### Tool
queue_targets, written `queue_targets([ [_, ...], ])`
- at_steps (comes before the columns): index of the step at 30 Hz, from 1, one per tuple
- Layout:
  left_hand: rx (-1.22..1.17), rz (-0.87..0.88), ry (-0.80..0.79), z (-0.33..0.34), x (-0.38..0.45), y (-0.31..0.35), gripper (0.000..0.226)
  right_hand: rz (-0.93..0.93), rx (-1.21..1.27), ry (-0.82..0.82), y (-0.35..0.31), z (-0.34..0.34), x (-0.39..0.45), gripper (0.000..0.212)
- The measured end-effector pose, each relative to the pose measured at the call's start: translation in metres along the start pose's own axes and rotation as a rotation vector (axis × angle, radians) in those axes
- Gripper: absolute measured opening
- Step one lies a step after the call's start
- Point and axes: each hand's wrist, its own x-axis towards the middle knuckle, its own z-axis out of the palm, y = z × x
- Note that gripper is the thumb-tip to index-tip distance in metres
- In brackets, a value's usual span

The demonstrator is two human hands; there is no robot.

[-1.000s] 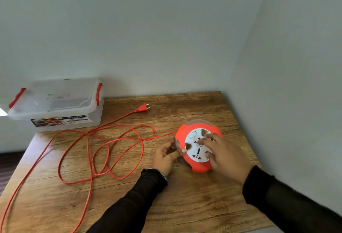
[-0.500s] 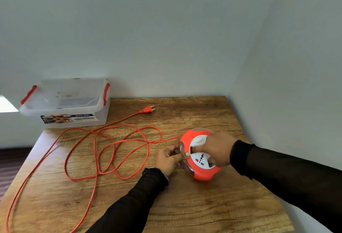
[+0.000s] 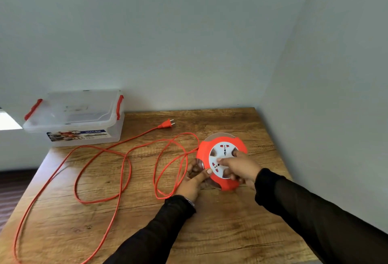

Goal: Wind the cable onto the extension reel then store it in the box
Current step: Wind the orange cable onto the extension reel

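Right hand (image 3: 241, 169) has swung round the white dial, fingers hooked in its recesses; left hand (image 3: 194, 179) grips the reel (image 3: 204, 152) rim. Cable (image 3: 126, 158) loops tighter on table, winding underway.

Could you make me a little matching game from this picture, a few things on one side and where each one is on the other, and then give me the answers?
Things:
1. plug
2. storage box
3. extension reel
4. cable

Places:
A. under both hands, near the right-hand wall
B. far left corner of the table, lid on
C. lying free on the wood between box and reel
D. spread in loose loops across the tabletop

Pairs: 1-C, 2-B, 3-A, 4-D
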Motion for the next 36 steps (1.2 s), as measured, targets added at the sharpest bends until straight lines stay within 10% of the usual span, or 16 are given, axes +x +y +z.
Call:
queue_targets([
  [7, 0.276, -0.127, -0.019, 0.005, -0.012, 0.005, 0.030, 0.047, -0.052, 0.033, 0.006, -0.008, 0.008, 0.031],
  [14, 0.973, -0.523, -0.645, -0.013, -0.041, 0.090, 0.009, 0.113, -0.300, 0.073, 0.010, -0.042, 0.024, 0.028],
  [19, 1.298, 0.062, -0.083, -0.005, -0.027, 0.117, 0.026, 0.128, -0.404, 0.093, 0.003, -0.042, 0.026, 0.029],
  [22, 1.662, 0.032, -0.058, -0.008, -0.019, 0.089, 0.049, 0.113, -0.437, 0.098, 0.001, -0.041, 0.025, 0.035],
  [27, 1.420, 0.098, -0.148, -0.020, -0.018, 0.078, 0.009, 0.081, -0.523, 0.107, 0.001, -0.041, 0.024, 0.034],
  [32, 1.084, 0.516, 0.341, -0.046, -0.017, 0.138, 0.016, 0.071, -0.562, 0.085, 0.002, -0.041, 0.025, 0.036],
  [36, 0.554, 0.503, 0.464, -0.048, -0.019, 0.167, 0.018, 0.025, -0.743, 0.117, -0.017, -0.038, 0.019, 0.036],
])
